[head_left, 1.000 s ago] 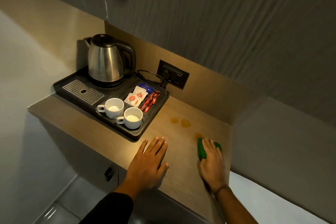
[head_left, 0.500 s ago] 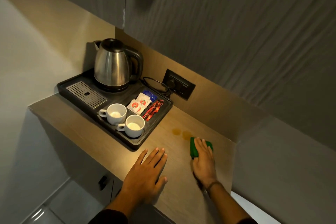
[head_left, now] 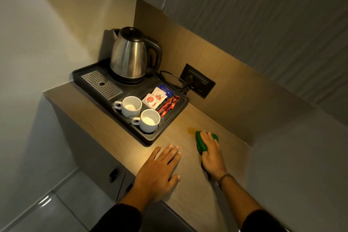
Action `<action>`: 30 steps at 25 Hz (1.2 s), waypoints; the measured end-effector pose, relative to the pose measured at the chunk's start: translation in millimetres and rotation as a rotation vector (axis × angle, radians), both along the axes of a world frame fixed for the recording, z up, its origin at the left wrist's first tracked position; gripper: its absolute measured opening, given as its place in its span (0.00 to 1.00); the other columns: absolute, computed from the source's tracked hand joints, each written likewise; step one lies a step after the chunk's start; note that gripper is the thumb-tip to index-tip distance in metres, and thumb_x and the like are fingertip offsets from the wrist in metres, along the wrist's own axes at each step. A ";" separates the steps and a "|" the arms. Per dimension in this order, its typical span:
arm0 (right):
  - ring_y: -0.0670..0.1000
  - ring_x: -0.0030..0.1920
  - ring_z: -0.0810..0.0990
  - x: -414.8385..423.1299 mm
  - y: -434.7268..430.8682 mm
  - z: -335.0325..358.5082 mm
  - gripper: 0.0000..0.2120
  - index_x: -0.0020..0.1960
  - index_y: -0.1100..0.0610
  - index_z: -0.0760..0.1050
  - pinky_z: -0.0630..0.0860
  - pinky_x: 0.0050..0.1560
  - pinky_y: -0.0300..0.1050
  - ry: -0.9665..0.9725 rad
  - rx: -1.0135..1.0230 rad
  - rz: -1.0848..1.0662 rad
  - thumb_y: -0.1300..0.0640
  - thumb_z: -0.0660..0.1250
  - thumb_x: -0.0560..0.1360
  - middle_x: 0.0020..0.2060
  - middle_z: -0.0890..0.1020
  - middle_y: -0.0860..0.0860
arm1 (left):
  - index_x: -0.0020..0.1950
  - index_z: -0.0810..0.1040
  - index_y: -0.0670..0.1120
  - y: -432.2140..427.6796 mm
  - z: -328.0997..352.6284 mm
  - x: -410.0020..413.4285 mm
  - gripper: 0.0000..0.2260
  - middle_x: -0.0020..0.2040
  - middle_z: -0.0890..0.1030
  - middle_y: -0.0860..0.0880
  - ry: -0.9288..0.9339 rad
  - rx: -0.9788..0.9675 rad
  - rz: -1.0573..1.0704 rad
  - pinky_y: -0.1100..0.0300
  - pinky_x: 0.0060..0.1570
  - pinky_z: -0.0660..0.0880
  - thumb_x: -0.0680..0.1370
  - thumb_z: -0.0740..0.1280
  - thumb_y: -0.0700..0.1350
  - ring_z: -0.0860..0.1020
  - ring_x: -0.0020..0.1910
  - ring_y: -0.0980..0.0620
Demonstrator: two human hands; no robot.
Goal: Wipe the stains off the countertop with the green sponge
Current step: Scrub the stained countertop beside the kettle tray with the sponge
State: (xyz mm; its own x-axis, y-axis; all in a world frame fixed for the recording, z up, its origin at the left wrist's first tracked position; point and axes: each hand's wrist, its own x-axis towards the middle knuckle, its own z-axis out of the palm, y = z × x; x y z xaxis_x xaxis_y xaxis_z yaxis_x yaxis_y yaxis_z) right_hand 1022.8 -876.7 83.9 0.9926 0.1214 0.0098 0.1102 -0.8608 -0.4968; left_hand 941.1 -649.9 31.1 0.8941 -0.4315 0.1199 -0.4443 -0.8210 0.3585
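Observation:
My right hand (head_left: 211, 153) presses down on the green sponge (head_left: 200, 142), which lies flat on the wooden countertop (head_left: 231, 152). One brownish stain (head_left: 191, 130) shows on the wood just left of and beyond the sponge's far end; the sponge covers the spot beside it. My left hand (head_left: 160, 170) rests flat on the countertop near its front edge, fingers spread, holding nothing.
A black tray (head_left: 150, 139) sits to the left with a steel kettle (head_left: 131, 56), two white cups (head_left: 140, 114), sachets (head_left: 160, 99) and a metal drip grid (head_left: 101, 84). A wall socket (head_left: 197, 83) with a cord is behind. A wall closes the right side.
My right hand has slid the sponge away from me and leftward, over one of the two stains. The left hand has stayed put.

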 end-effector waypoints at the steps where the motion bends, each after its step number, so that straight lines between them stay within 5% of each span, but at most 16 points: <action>1: 0.52 0.81 0.55 -13.1 -9.0 -9.9 0.36 0.78 0.53 0.62 0.49 0.81 0.57 -0.011 -0.034 0.082 0.69 0.56 0.71 0.79 0.63 0.52 | 0.84 0.52 0.49 -0.9 -0.7 -0.5 0.32 0.86 0.52 0.48 -0.002 0.001 0.006 0.40 0.81 0.48 0.85 0.51 0.63 0.47 0.84 0.49; 4: 0.53 0.80 0.57 -32.6 -53.6 -14.9 0.37 0.77 0.53 0.63 0.50 0.81 0.57 -0.030 -0.065 0.134 0.68 0.55 0.69 0.78 0.63 0.50 | 0.85 0.50 0.49 -0.2 -0.1 0.0 0.32 0.86 0.51 0.48 -0.004 0.010 0.008 0.39 0.80 0.49 0.85 0.50 0.63 0.46 0.84 0.49; 8: 0.60 0.80 0.57 40.3 -17.0 7.4 0.36 0.77 0.60 0.63 0.51 0.81 0.55 0.030 -0.036 -0.129 0.77 0.57 0.70 0.78 0.63 0.57 | 0.85 0.49 0.49 0.1 2.8 -1.2 0.32 0.86 0.49 0.48 -0.018 0.024 0.004 0.41 0.81 0.46 0.85 0.49 0.63 0.44 0.84 0.49; 14: 0.48 0.81 0.53 -14.7 -25.8 -15.9 0.39 0.78 0.47 0.60 0.45 0.81 0.50 -0.029 -0.105 0.248 0.69 0.56 0.70 0.79 0.63 0.48 | 0.85 0.49 0.48 -0.4 1.6 -0.1 0.32 0.86 0.49 0.48 -0.017 0.021 0.011 0.40 0.81 0.47 0.85 0.50 0.63 0.44 0.84 0.49; 20: 0.60 0.80 0.57 56.3 0.9 6.1 0.37 0.76 0.58 0.65 0.50 0.81 0.58 0.032 -0.011 -0.057 0.78 0.58 0.69 0.78 0.65 0.58 | 0.85 0.51 0.49 -0.5 1.8 -0.3 0.32 0.86 0.51 0.49 -0.005 0.004 0.009 0.42 0.81 0.45 0.85 0.52 0.63 0.46 0.84 0.49; 25: 0.49 0.81 0.52 3.7 0.4 -13.2 0.39 0.78 0.49 0.60 0.45 0.81 0.54 0.009 -0.092 0.319 0.72 0.56 0.70 0.79 0.62 0.48 | 0.85 0.51 0.49 -1.4 -1.0 -1.2 0.32 0.86 0.51 0.48 0.000 0.000 0.012 0.40 0.81 0.49 0.85 0.52 0.62 0.46 0.84 0.50; 27: 0.49 0.81 0.54 -33.2 -42.0 -18.6 0.38 0.78 0.47 0.60 0.48 0.81 0.57 -0.025 -0.095 0.326 0.69 0.54 0.71 0.79 0.64 0.48 | 0.85 0.50 0.49 -0.8 -0.6 0.1 0.32 0.86 0.52 0.48 0.000 0.001 0.012 0.39 0.81 0.49 0.85 0.52 0.62 0.45 0.84 0.49; 30: 0.57 0.80 0.59 -5.5 -51.3 -11.8 0.35 0.76 0.56 0.66 0.52 0.80 0.62 -0.048 -0.058 0.190 0.69 0.55 0.69 0.77 0.67 0.54 | 0.85 0.50 0.48 -0.6 1.1 0.0 0.32 0.86 0.51 0.48 -0.002 0.016 0.000 0.40 0.81 0.49 0.85 0.52 0.62 0.46 0.84 0.49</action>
